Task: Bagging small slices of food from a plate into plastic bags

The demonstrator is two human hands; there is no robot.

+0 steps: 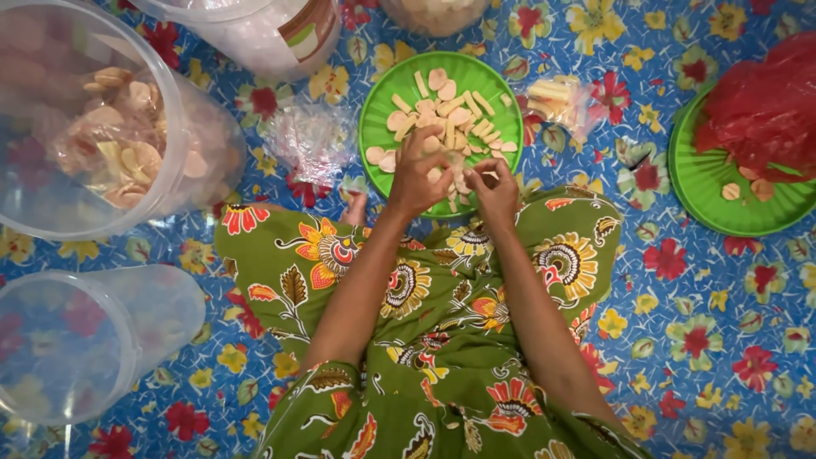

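Both hands [455,183] pinch pale crackers [446,115] in closed grips over green plate [378,93].

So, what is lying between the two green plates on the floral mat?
In the head view, a small clear bag of pale stick-shaped crackers lies between the green plate with crackers and the green plate with the red bag.

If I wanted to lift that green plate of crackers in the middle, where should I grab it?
Probably by the bare far rim of the green plate, coming from the top edge. The crackers heap in the middle, and the left hand and right hand cover the near rim.
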